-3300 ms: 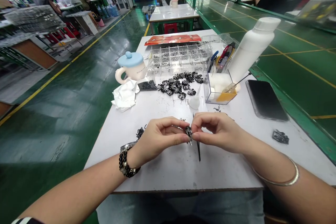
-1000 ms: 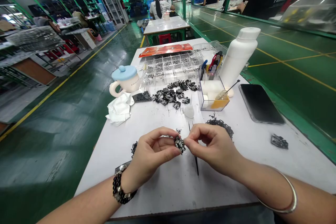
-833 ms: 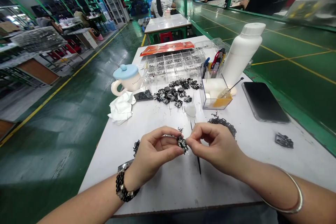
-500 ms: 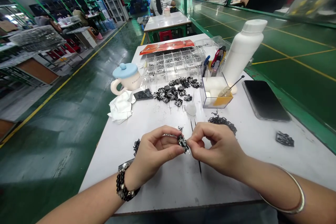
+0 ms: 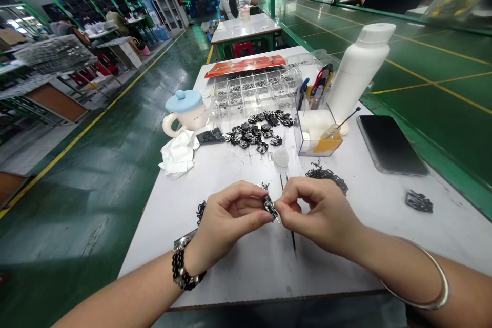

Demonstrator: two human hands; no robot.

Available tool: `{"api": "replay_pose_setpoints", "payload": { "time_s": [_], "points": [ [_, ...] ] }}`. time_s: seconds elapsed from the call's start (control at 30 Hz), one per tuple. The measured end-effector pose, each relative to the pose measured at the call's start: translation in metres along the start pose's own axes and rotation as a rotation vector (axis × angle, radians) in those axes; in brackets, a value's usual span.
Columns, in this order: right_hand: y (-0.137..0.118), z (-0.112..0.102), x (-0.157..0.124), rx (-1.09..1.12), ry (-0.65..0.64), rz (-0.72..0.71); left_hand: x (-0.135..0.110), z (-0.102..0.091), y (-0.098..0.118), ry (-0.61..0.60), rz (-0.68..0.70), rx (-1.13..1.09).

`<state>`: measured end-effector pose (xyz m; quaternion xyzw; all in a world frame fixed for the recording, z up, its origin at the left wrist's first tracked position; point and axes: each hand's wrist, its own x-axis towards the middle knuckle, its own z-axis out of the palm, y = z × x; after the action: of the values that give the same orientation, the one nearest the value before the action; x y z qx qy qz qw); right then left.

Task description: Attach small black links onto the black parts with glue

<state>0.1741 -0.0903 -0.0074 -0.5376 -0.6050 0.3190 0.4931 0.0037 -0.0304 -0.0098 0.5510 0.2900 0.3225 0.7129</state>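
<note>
White bench (image 5: pixel 238 277), left hand (image 5: pixel 226 220), right hand (image 5: pixel 319 215) still pinching black piece (image 5: pixel 270 208)

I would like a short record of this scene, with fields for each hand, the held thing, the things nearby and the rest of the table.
Left hand: pinches the piece from the left
Right hand: pinches it from the right
Held: black metal piece
Nearby: tweezers on the table; dark tangled strips
Rest: compartment box, lidded mug, white bottle, phone
</note>
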Motion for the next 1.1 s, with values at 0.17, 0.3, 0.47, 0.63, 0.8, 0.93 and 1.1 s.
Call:
{"api": "replay_pose_setpoints", "payload": {
  "time_s": [0.17,0.3,0.47,0.63,0.8,0.93,1.1],
  "points": [
    [0.001,-0.003,0.005,0.260,-0.118,0.236,0.001,0.000,0.001,0.020,-0.043,-0.023],
    [0.004,-0.005,0.010,0.564,-0.223,0.380,0.000,-0.002,0.000,-0.023,-0.047,-0.077],
    [0.008,-0.005,0.011,0.742,-0.276,0.396,0.001,-0.002,-0.001,-0.087,-0.034,-0.136],
    [0.009,-0.003,0.008,0.784,-0.263,0.398,0.000,-0.002,-0.001,-0.091,-0.001,-0.136],
    [0.003,0.003,0.004,0.794,-0.175,0.353,-0.001,-0.002,0.001,-0.054,0.095,-0.097],
    [0.001,0.009,0.001,0.777,-0.099,0.337,0.001,-0.002,-0.001,-0.037,0.161,-0.041],
    [0.001,0.017,-0.005,0.737,0.010,0.273,0.001,-0.004,-0.002,-0.036,0.272,0.072]
  ]
}}
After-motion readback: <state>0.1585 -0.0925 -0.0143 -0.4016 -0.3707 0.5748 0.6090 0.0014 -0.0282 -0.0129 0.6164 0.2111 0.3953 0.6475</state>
